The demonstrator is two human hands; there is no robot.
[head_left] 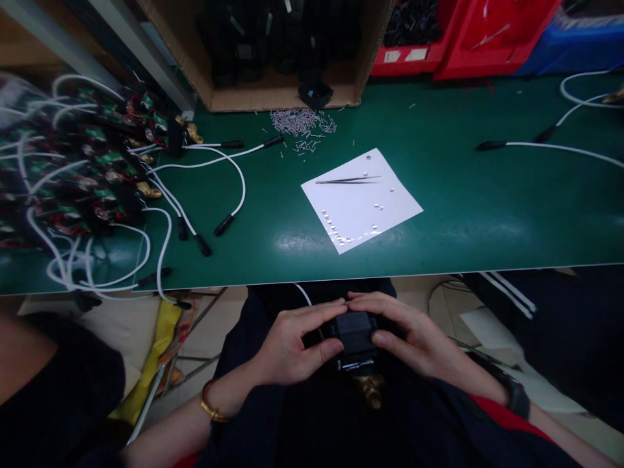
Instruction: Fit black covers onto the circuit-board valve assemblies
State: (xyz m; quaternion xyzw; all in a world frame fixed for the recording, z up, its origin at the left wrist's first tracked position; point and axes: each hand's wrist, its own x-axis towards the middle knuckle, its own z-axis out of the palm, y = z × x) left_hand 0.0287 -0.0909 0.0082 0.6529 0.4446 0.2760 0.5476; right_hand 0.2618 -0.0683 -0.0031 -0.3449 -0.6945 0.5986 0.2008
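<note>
Over my lap, below the bench edge, both hands hold a black boxy housing (355, 330) with a brass fitting (371, 389) sticking out of its near end. My left hand (297, 341) grips the left side, thumb on the near face and fingers along the far edge. My right hand (407, 328) wraps the right side the same way. A white cable (303, 292) runs up behind the housing. On the bench ahead lies a white sheet (351, 201) bearing tweezers (347, 181) and several small clear round pieces (332, 227).
Wired assemblies with white cables (92, 169) crowd the left of the green bench (458, 214). Small metal pins (297, 122) are heaped before a cardboard box (273, 101) of black parts. Red bins (480, 39) and a blue bin (575, 49) stand behind. People sit close on both sides.
</note>
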